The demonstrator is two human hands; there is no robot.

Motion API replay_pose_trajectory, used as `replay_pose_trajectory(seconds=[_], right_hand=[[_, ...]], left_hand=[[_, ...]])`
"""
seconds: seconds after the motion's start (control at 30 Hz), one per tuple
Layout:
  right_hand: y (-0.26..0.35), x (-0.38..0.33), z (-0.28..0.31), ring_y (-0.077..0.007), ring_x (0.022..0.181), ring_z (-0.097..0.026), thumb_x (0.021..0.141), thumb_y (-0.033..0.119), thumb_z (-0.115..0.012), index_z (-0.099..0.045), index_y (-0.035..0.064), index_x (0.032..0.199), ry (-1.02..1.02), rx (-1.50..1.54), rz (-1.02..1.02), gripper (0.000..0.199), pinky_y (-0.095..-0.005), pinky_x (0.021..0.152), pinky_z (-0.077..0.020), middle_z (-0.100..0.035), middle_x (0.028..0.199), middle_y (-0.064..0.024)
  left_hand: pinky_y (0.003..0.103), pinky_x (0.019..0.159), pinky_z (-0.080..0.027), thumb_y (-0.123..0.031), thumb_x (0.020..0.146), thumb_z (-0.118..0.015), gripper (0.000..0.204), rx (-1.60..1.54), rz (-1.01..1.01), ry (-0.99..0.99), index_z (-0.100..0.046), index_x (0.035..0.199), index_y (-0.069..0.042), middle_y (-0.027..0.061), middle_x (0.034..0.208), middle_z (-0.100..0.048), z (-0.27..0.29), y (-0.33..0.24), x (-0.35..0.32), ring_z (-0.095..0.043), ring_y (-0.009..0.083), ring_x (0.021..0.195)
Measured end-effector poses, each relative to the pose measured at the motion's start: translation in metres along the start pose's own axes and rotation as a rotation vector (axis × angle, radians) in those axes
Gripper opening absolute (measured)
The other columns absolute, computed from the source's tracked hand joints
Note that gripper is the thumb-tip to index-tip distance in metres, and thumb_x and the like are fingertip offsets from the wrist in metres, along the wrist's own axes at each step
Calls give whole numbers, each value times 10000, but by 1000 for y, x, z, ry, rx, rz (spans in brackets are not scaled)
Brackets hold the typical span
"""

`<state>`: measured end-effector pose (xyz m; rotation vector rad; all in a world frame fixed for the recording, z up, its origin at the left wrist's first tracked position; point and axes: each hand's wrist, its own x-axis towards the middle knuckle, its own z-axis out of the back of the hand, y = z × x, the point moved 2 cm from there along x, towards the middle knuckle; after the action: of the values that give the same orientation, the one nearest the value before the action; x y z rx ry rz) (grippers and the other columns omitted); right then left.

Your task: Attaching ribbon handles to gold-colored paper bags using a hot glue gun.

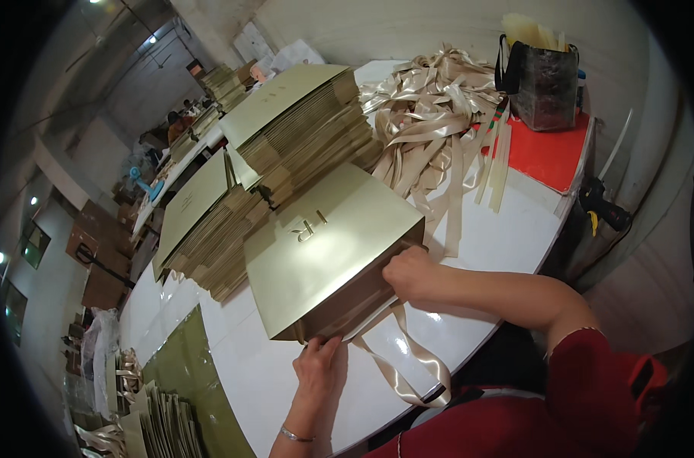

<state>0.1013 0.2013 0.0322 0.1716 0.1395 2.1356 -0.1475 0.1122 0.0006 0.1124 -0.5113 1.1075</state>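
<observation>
A gold paper bag (328, 244) lies on the white table with its open mouth facing me. My left hand (316, 370) is at the near left corner of the mouth, thumb and fingers closed on its edge. At the right end of the mouth, my right hand (410, 272) is closed in a fist on the side edge; its fingertips are hidden by the bag. A beige satin ribbon handle (408, 359) loops out from the mouth toward me over the table edge.
Tall stacks of flat gold bags (301, 130) stand behind, with another stack (209, 229) at left. Loose ribbons (431, 114) are heaped at the far right, near pale glue sticks (500, 164), a red sheet (542, 153) and a dark container (544, 88). A glue gun (603, 204) hangs off the right edge.
</observation>
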Motion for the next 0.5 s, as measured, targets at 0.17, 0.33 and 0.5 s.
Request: replay_pose_trajectory(seconds=[0.17,0.33,0.5], right_hand=[[1,1,-2,-346,760,-664,752,105,-572,-689,53,744,23,90,-21,128,-446,688,-504,-672,746,-171],[-2,-7,-12,-343,781,-658,809,147,-592,-675,38,810,-122,162,4,136,-449,689,-500,-675,812,-170],[-67,-75,-10,-270,727,-645,810,74,-667,-640,55,1126,-732,518,2,318,-358,665,-520,-662,938,-142]], left_hand=[[355,578,-529,-25,735,-666,257,-71,82,-25,-724,951,-152,76,859,-646,-6,2,-3,-654,273,718],[358,599,-538,-37,713,-702,262,-133,117,-98,-722,953,-141,81,895,-656,-7,0,2,-659,280,718],[367,575,-542,-30,724,-693,286,-33,9,-139,-694,1002,-97,94,944,-663,-1,-7,4,-665,279,694]])
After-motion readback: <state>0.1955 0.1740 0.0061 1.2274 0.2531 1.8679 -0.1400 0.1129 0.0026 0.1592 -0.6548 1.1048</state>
